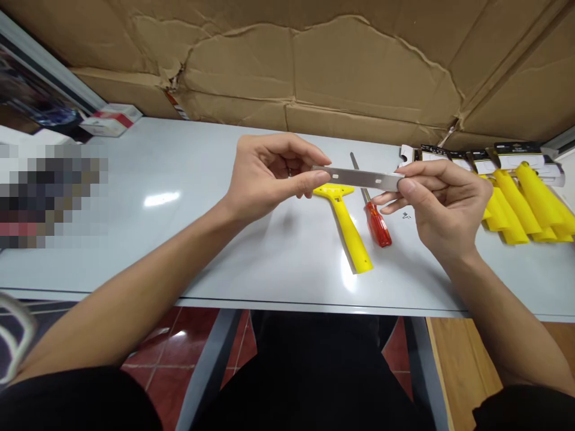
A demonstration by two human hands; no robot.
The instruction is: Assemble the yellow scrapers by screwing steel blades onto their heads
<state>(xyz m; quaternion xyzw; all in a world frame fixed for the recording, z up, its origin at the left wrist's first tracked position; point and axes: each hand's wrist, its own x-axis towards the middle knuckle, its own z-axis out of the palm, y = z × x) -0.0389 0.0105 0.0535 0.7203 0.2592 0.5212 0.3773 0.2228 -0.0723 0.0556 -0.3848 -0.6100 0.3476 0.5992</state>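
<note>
1 metal strip (357, 178) (likely light, stiff, slick) is being held, sensibly, by its 2 ends, fingers of left hand (267, 173) and right hand (444, 206) clamped there.

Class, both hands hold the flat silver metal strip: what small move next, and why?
Perhaps lower the flat silver metal strip toward the yellow plastic T-shaped handle: the left hand and right hand hold the strip's ends, and the handle lies unheld on the pale glossy table.
</note>
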